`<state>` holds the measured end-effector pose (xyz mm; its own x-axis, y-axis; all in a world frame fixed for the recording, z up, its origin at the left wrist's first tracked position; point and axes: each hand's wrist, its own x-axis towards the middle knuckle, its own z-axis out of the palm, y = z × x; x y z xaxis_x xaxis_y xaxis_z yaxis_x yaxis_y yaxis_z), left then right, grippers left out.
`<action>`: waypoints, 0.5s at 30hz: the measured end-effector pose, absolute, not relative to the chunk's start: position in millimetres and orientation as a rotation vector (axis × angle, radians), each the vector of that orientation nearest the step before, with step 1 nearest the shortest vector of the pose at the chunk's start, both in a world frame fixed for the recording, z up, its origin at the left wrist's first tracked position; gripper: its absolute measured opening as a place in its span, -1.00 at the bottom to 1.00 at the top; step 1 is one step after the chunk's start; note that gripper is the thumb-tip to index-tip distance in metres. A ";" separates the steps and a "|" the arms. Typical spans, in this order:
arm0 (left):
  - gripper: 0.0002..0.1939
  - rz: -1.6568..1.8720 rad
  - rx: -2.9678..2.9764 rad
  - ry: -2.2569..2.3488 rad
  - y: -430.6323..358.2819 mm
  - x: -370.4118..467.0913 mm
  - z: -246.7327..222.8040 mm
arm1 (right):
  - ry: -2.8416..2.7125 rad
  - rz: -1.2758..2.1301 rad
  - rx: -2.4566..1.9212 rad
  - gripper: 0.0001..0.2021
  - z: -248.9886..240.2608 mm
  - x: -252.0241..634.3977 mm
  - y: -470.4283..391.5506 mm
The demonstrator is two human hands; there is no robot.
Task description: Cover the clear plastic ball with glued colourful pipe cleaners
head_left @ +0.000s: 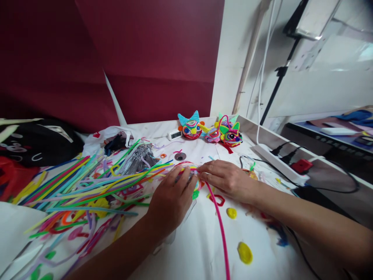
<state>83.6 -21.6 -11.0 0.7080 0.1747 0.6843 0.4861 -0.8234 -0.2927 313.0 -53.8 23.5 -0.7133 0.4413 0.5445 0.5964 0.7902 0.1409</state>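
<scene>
My left hand (175, 192) is closed around a colourful pipe-cleaner piece (188, 170) near the middle of the table. From the right, my right hand (225, 177) pinches the same piece, its fingertips close to the left ones. A long pink pipe cleaner (220, 227) runs from under the right fingers down to the table's near edge. Green and orange parts show below the fingers; the rest of the piece is hidden. A red ring (219, 200) and yellow coils (245, 252) lie right of the pink strand.
Loose pipe cleaners (70, 186) cover the left side. Finished colourful faces (191, 126) stand at the back beside a small white display (175, 135). A white power strip (281, 165) with plugs and cables lies at the right. A black bag (40, 144) sits far left.
</scene>
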 end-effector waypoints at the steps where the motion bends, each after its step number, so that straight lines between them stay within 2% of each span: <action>1: -0.68 -0.920 -2.456 -0.506 -21.6 83.6 -11.1 | -2.481 -0.397 -0.769 -0.74 23.1 313.6 -53.2; 15: -0.64 -0.897 -2.476 -0.493 -22.1 82.6 -13.3 | -2.313 0.247 -0.931 -0.63 41.8 310.3 -46.8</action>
